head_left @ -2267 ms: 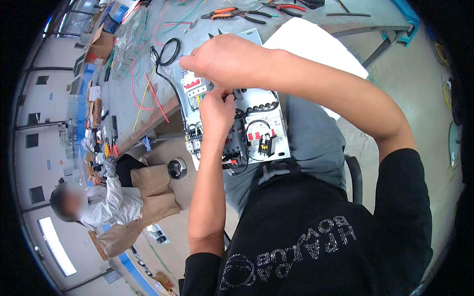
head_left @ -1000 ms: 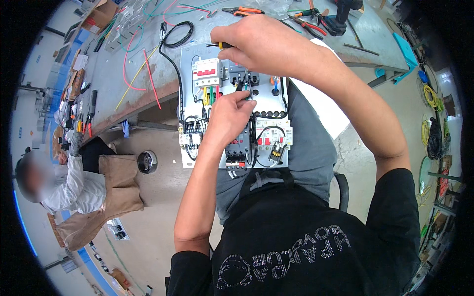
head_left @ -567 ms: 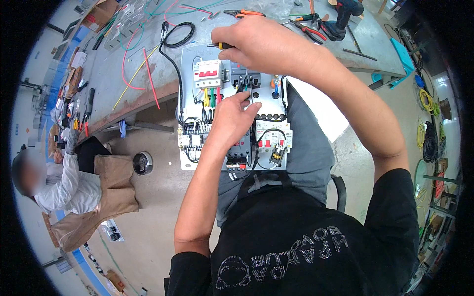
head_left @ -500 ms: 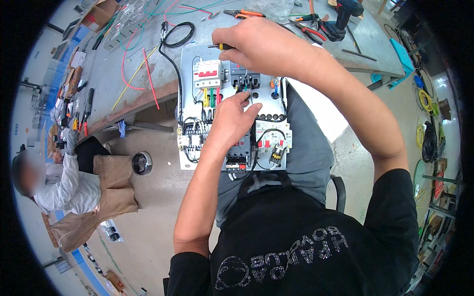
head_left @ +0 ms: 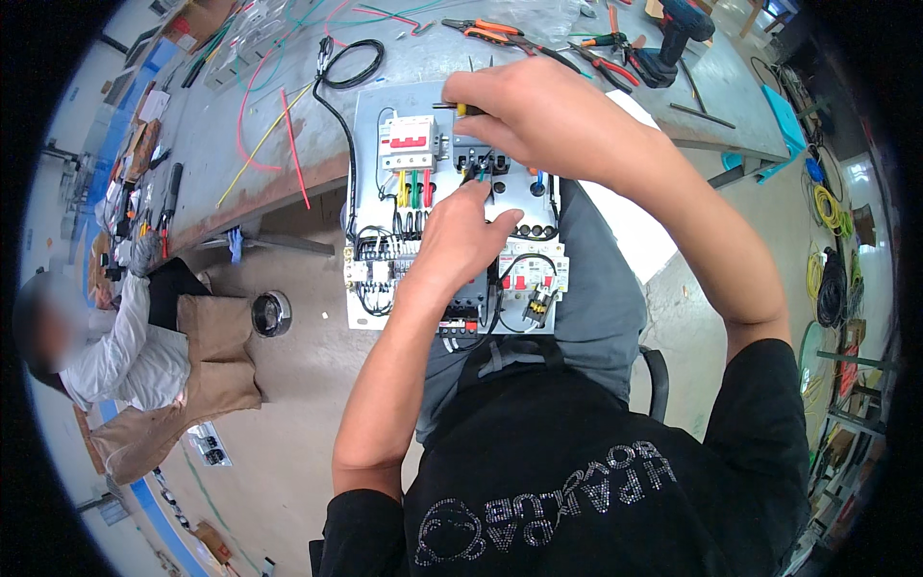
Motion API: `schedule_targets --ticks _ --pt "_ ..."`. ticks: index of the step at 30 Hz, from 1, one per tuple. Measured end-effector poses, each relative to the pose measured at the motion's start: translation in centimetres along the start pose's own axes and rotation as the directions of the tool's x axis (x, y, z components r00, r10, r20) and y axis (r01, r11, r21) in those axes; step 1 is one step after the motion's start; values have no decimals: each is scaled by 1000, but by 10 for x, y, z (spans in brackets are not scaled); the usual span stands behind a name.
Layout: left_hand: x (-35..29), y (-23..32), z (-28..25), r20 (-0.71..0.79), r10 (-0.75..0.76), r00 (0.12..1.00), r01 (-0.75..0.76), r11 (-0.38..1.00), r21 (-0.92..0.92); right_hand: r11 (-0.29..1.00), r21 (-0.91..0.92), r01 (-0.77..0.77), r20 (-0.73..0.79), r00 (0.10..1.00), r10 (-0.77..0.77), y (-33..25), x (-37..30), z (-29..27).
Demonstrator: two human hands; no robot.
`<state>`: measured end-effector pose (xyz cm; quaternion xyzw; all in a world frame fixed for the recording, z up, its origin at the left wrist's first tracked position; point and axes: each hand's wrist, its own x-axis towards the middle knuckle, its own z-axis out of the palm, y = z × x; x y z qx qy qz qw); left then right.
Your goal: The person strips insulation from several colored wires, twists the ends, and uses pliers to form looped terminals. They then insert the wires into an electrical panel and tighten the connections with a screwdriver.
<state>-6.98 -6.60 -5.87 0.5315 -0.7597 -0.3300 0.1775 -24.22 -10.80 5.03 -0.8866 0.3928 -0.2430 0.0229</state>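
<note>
A metal mounting plate (head_left: 370,115) with electrical parts rests against my lap and the bench edge. My left hand (head_left: 461,236) lies over its middle, index finger stretched to the wires below a dark grey contactor-like block (head_left: 471,154), thumb spread apart. It touches the wires there; any grip between its fingers is hidden. Above that block, my right hand (head_left: 524,106) is closed around a slim screwdriver (head_left: 461,110) with a yellow and black handle, partly hidden by the fingers. Left of the block sits a white breaker (head_left: 408,141) with red levers and yellow, green and red wires.
The grey bench (head_left: 216,159) holds loose wires, a coiled black cable (head_left: 351,67), orange-handled pliers (head_left: 481,29), red-handled pliers (head_left: 611,69) and a cordless drill (head_left: 673,43). A person in a light sleeve (head_left: 125,337) works at left. A round container (head_left: 271,313) stands on the floor.
My right hand has shifted slightly right and down with the screwdriver. My left index finger stays at the wires, while the thumb has moved a little right.
</note>
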Motion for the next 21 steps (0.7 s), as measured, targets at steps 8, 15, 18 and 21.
schedule_targets --ticks 8,15,18,21 --pt "-5 4 -1 -21 33 999 -31 996 89 999 1 -38 -61 997 38 11 0 -1" --pt "-5 -3 -1 27 60 998 -63 993 96 981 -151 121 94 990 -108 -19 19 5" --pt "-6 -3 -4 51 58 997 -62 994 86 991 -117 66 46 997 -61 -13 22 10" --pt "-7 -5 -5 40 50 998 -52 997 57 998 -57 -24 22 999 25 -8 18 7"
